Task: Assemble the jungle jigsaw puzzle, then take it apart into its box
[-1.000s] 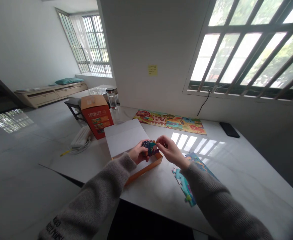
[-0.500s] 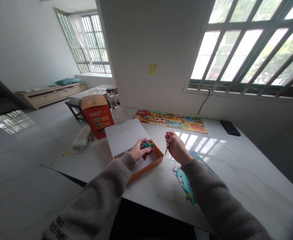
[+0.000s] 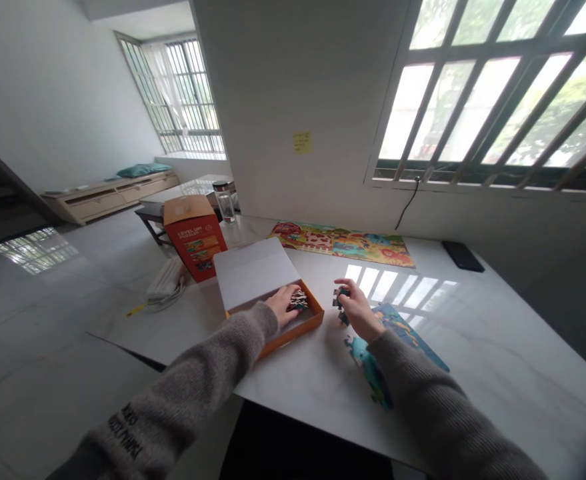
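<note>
My left hand [image 3: 281,305] is closed round a stack of puzzle pieces [image 3: 299,299], low inside the open orange box [image 3: 293,339]. Its white lid [image 3: 255,267] is tilted up at the back. In my right hand [image 3: 358,308] a dark puzzle piece [image 3: 341,300] is gripped above the table, to the right of the box. Below my right wrist lie joined turquoise puzzle pieces [image 3: 367,363], partly hidden by the sleeve. Beside them is a blue picture sheet or puzzle part [image 3: 407,333], also partly covered by my arm.
A long colourful puzzle [image 3: 343,244] lies along the wall. The red puzzle carton [image 3: 195,240], a glass bottle [image 3: 225,202] and a white cabled item [image 3: 165,283] are at the left. A black phone [image 3: 463,257] rests at the far right of the white table [image 3: 503,347].
My left hand has lowered with the stack into the box. My right hand has turned, so the piece in it now shows its face instead of its thin edge.
</note>
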`<state>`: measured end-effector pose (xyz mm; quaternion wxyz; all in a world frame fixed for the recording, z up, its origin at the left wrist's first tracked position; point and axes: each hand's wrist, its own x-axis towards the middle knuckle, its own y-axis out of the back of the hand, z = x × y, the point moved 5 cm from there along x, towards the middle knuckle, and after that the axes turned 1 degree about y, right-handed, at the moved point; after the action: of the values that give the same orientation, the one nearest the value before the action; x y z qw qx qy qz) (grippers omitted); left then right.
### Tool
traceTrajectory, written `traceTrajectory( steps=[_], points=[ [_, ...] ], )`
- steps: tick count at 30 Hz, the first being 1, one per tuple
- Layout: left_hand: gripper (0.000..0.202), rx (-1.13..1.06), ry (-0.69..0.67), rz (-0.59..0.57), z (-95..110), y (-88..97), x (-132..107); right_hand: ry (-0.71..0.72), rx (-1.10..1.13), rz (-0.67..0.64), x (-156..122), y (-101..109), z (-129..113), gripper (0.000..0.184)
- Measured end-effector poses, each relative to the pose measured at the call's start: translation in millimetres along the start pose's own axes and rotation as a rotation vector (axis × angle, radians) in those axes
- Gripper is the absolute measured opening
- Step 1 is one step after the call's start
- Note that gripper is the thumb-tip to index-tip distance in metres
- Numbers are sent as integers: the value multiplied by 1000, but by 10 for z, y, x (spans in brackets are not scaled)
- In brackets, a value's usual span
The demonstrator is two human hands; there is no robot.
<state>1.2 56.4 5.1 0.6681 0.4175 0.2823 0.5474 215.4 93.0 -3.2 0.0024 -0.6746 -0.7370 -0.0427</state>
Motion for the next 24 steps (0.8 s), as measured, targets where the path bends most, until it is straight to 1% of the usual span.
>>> traceTrajectory(
  steps=[3, 6, 8, 11, 14, 15, 17, 20, 22, 24],
  points=[
    [59, 110, 66, 24, 12, -48, 7, 9, -72, -24, -25, 1, 62, 48],
    [54, 225, 87, -4, 66, -73, 7, 63, -140, -74, -17, -28, 130, 43],
    [52, 313, 77, -23, 109, -60, 9, 110, -202, -108, -4, -51, 188, 40],
    [56, 429, 73, -6, 138, 1, 12, 199, -328, -122, 18, -48, 247, 36],
    [57, 425, 88, 5, 97, 33, 20, 279, -473, -88, 54, 17, 208, 31],
    [57, 390, 101, 3, 67, 30, 24, 285, -488, -68, 69, 49, 170, 29],
    [58, 288, 131, 7, 4, 18, 35, 266, -417, -57, 95, 98, 59, 26],
    [59, 67, 149, 65, -42, 39, 50, 244, -193, -143, 82, 65, -186, 27],
    [58, -186, 205, 80, -62, 72, 47, 251, -115, -239, 36, -27, -358, 28],
    [61, -532, 295, 9, -74, 75, 29, 259, -109, -318, -11, -141, -484, 27]
  ],
)
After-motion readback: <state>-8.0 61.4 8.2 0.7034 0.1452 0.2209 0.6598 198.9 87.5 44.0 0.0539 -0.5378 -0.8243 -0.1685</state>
